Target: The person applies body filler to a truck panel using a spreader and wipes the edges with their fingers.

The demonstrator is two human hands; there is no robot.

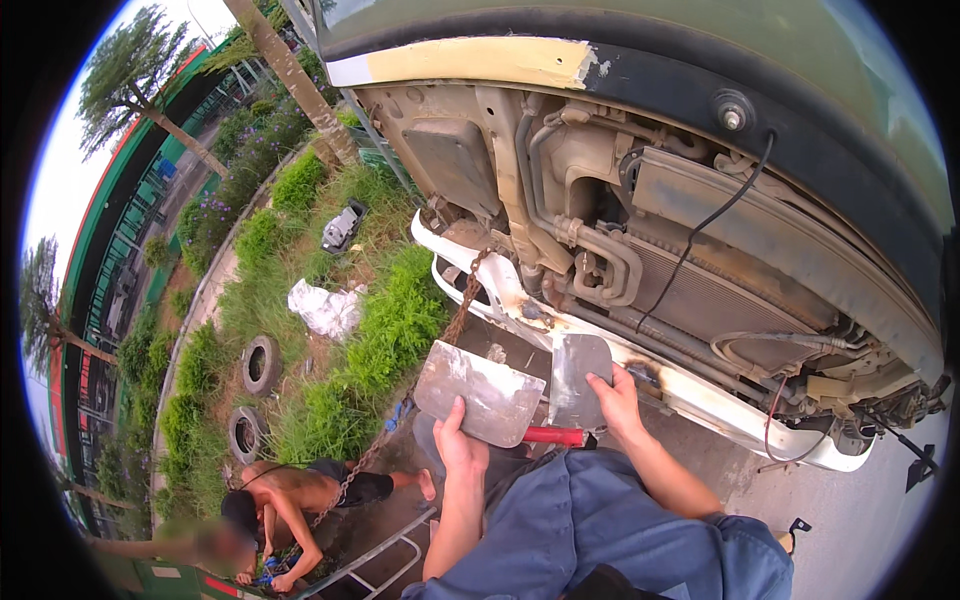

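Grassy verge left of a stripped vehicle front | head: left hand pinches larger grey plate, long axis crosswise | right hand pinches smaller plate just right of it, long axis toward white bumper

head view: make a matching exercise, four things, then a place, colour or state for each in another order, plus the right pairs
1. left hand
2. bumper
3. right hand
4. two tyres

A. white, with dark patches
B. holding the narrower grey plate
C. dark, in the picture's left half
D. holding the wider grey plate

Pairs: 1-D, 2-A, 3-B, 4-C
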